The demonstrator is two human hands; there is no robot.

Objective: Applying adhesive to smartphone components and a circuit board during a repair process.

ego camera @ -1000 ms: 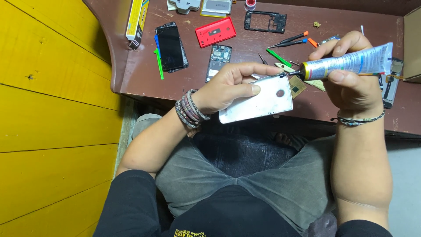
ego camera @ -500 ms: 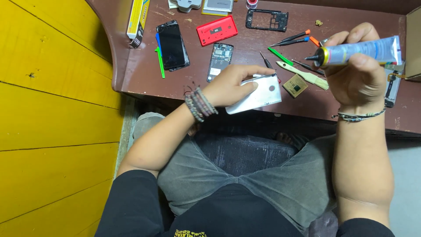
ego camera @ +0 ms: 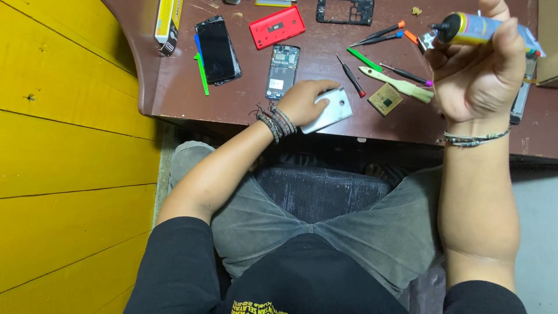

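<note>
Two hands are seen over a brown desk (ego camera: pixel 174 87). The left hand (ego camera: pixel 305 102) is laid flat on a white phone cover (ego camera: pixel 331 113), fingers spread over its upper half; the cover is pressed onto the desk near the front edge rather than gripped. The right hand (ego camera: pixel 476 81) is raised above the desk's right side, fist closed tight around a glue tube (ego camera: pixel 482 29), nozzle pointed left, with the thumb over the tube's top.

Between the hands, the desk is crowded. A red-tipped screwdriver (ego camera: pixel 351 77) is lying just beside the cover, a small brass-coloured square chip (ego camera: pixel 385 99) is set to its right, and a pale spudger (ego camera: pixel 398 85) is stretched toward the right wrist. A green pry tool (ego camera: pixel 365 59) and tweezers (ego camera: pixel 381 35) with orange and blue tips are scattered above them.

Further left, an opened phone body (ego camera: pixel 283 71) is lying just above the left hand, a red cover (ego camera: pixel 277 27) behind it, a black phone (ego camera: pixel 216 49) with a green stick (ego camera: pixel 201 72) alongside. A black frame (ego camera: pixel 345 10) is placed at the far edge. Part of the desk's right side is hidden by the raised fist.
</note>
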